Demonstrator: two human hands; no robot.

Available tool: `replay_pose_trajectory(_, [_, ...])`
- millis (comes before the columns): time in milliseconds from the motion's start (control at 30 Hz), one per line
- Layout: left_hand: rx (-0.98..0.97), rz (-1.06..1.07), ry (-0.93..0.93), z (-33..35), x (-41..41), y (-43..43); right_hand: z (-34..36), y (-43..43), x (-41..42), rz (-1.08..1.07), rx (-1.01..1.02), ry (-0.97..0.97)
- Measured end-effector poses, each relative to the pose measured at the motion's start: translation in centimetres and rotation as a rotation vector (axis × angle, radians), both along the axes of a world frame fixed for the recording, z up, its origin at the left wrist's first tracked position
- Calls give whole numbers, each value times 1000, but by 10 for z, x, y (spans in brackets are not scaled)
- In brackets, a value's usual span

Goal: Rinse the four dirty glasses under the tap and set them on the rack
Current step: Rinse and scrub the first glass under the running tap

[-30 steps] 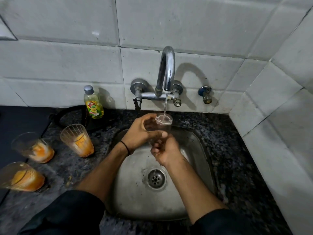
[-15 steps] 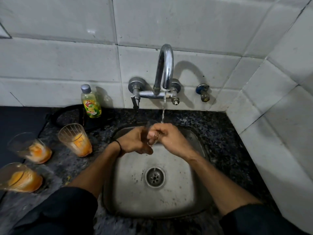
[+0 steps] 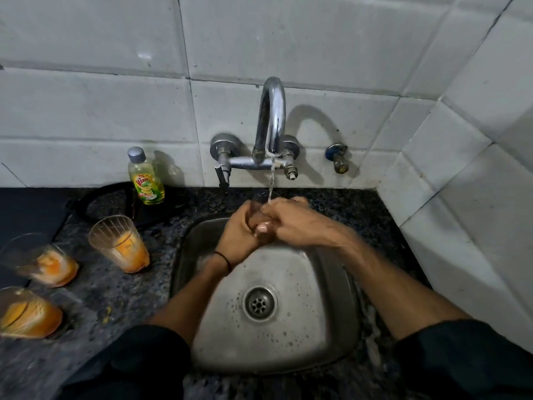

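Glass (image 3: 255,219), almost hidden, sits over the sink (image 3: 326,336) beneath the tap (image 3: 271,119) stream, left hand (image 3: 239,235) and right hand (image 3: 288,223) fingers wrapped round it. Best practice: turn its mouth into the flow. Three dirty glasses (image 3: 121,243) wait on the tabletop (image 3: 121,295).

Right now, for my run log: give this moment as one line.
step: rinsing a glass | hands: clasped together under tap stream, glass mostly hidden | waiting: three dirty glasses on counter | rack: not visible

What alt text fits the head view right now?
Both hands, left hand and right hand, clasp a glass under the running tap over the steel sink. Three orange-stained glasses wait on the counter to the left, near a dish soap bottle.
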State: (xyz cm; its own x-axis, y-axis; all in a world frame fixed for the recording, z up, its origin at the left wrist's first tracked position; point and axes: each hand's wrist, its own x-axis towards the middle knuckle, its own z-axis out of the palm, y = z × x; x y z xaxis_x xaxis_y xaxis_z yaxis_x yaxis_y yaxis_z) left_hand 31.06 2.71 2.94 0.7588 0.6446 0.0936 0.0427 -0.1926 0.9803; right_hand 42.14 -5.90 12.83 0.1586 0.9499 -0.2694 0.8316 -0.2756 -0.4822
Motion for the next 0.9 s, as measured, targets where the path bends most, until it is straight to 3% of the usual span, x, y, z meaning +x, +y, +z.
replay_pose_trajectory(67, [-77,-151,9,1,-8,14,0,-9,11,108,-54,-45])
replay_pose_trajectory(133, [-13,17,24,-1,-8,16,-8,-9,8,70,-8,-41])
replay_pose_trajectory(233, [251,326,144,-6,4,-7,-17,5,-13,-257,119,164])
replay_pose_trajectory(300, [265,386,135,-7,10,-20,-20,13,-18,-372,142,220])
replay_pose_trajectory(400, [105,90,66,-4,4,0,-14,4,-5,-79,91,69])
replay_pose_trajectory(467, [139,-139,128,-1,-4,21,-13,-3,4,158,4,-149])
replay_pose_trajectory(533, [168,-120,142,0,-7,25,-19,-4,5,248,9,-256])
replay_pose_trajectory(600, [229,114,131,-1,-2,13,-25,2,-4,101,104,-53])
replay_pose_trajectory(667, [359,348,167,-9,4,-3,-25,9,-16,-217,133,402])
replay_pose_trajectory(733, [370,397,137,-15,5,-12,-24,14,-21,-352,131,566])
replay_pose_trajectory(767, [337,341,108,-17,4,-8,-23,13,-19,-297,134,480])
replay_pose_trajectory(867, [262,52,101,-6,-5,17,-23,6,-7,160,62,-167])
replay_pose_trajectory(900, [277,-19,148,-3,-7,27,-23,3,-4,279,42,-293])
